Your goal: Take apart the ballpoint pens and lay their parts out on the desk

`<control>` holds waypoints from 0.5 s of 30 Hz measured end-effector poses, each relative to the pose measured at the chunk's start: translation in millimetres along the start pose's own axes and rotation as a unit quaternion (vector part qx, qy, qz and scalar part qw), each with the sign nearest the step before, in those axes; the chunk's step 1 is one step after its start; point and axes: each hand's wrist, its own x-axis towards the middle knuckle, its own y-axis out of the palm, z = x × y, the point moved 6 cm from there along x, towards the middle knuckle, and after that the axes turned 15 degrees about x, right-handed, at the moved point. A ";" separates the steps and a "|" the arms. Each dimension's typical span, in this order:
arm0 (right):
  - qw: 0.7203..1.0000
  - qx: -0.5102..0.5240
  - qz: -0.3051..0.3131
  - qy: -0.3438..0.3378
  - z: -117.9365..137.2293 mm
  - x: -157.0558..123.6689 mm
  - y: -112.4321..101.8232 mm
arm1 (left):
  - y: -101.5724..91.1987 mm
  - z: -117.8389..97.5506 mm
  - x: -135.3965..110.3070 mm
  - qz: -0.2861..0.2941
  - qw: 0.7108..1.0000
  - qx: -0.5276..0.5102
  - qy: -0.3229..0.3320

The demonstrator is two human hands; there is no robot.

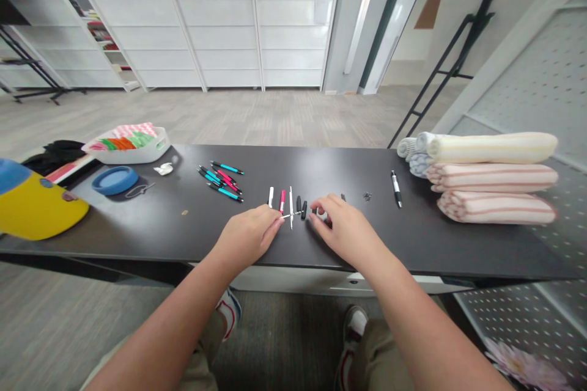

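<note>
My left hand (pixel 251 232) pinches a thin white pen refill (pixel 287 216) between thumb and fingers; it points right, with what looks like a small spring at its tip. My right hand (pixel 342 220) is just to the right, its thumb and index finger curled close around something small and dark that I cannot make out. Between and beyond the hands lie pen parts: a white barrel piece (pixel 270 197), a red barrel piece (pixel 282 201), upright-lying white refills (pixel 291 195) and two black grip pieces (pixel 304 210). A small dark piece (pixel 343 197) lies partly hidden behind my right hand.
Several blue and pink pens (pixel 222 180) lie to the left; a white-and-black pen (pixel 396 189) and tiny metal bits (pixel 367 196) lie right. Rolled towels (pixel 495 177) stack at the right end. Leftward are a white basket (pixel 158 145), blue ring (pixel 114 181) and yellow-blue cap (pixel 41 208).
</note>
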 end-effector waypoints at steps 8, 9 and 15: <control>0.990 0.132 0.025 -0.041 13.3 1.1 9.6 | -3.9 -5.6 -2.3 -0.008 0.999 -0.011 0.042; 0.989 0.139 0.028 -0.041 13.6 1.6 10.1 | -4.4 -5.8 -2.4 -0.008 0.999 -0.012 0.046; 0.991 0.131 0.025 -0.018 5.2 2.1 -1.3 | -3.6 -2.9 -2.0 -0.008 0.999 -0.023 0.036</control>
